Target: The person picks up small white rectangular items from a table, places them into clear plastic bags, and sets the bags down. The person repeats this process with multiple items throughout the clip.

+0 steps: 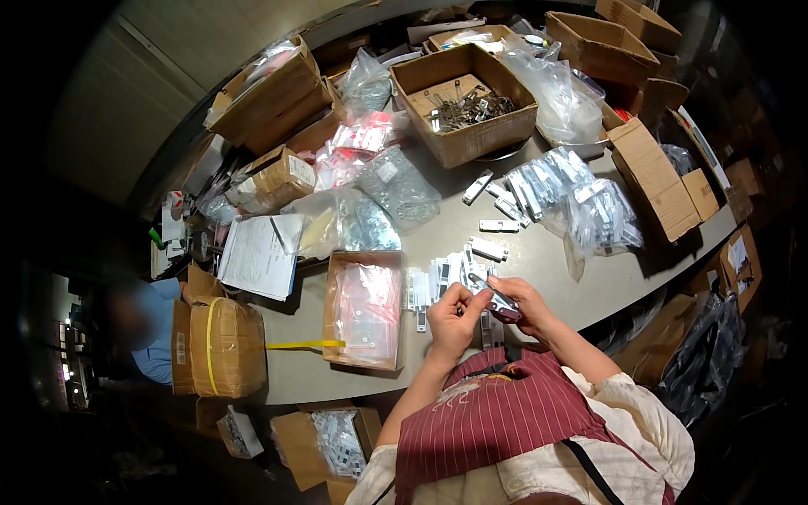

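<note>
Close to the table's near edge, my left hand [455,320] has its thumb and fingers pinched together; anything between them is too small to name. Beside it, my right hand [523,305] is curled around a slim white-and-metal piece [503,300] with a dark slot. Just beyond my hands lies a pile of similar slim white pieces [439,276], partly hidden by my fingers. Left of the pile stands a cardboard box of clear plastic bags [368,310] with red edges. More loose white pieces [499,225] lie farther off, near a clear bag full of them [599,217].
An open box of small metal parts [465,109] stands at the back. On the left are a clipboard with papers [259,252], a carton with yellow strap [220,347] and a person in blue [160,337]. A box of white pieces [339,444] sits below the table edge.
</note>
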Available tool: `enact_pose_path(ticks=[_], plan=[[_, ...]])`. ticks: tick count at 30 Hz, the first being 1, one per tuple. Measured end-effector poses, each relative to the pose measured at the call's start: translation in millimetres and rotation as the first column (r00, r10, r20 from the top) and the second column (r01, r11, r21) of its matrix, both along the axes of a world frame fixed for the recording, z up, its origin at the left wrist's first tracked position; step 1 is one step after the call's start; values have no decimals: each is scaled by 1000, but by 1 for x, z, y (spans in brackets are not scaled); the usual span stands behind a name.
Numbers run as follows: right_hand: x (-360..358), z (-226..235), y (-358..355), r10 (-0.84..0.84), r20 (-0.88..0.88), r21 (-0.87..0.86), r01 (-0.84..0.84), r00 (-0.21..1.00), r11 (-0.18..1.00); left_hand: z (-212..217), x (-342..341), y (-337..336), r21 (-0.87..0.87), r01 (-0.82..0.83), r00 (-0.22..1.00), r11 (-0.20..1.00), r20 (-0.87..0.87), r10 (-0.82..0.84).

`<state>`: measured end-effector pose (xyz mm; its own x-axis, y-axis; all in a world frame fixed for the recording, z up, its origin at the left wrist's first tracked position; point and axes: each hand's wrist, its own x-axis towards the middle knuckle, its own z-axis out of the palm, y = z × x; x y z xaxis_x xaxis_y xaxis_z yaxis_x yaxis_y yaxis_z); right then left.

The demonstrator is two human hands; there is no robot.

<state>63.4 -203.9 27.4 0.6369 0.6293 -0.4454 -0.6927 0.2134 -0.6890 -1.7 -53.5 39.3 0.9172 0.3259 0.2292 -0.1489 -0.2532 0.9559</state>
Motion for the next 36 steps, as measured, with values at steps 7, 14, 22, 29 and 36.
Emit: enact_pose_path(ticks=[7,14,22,29,36], plan=[[-3,18,16,-100,62,-64,104,993,993,9,-4,7,624,-169,867,763,462,-186],[-4,1,8,-124,1,-38,124,992,992,1,-5,40,-947,221,962,233,172,-213],[-5,-21,11,-60,207,-135,89,976,987,2,8,49,-857,-64,875,511,-295,-384],[-11,-8,13,136,110,-172,-116,985,978,-13,18,56,-260,261,862,930,-370,-346],[-9,-3,10,21,133,-239,12,991,971,4,13,37,276,80,996,958,-66,-65]])
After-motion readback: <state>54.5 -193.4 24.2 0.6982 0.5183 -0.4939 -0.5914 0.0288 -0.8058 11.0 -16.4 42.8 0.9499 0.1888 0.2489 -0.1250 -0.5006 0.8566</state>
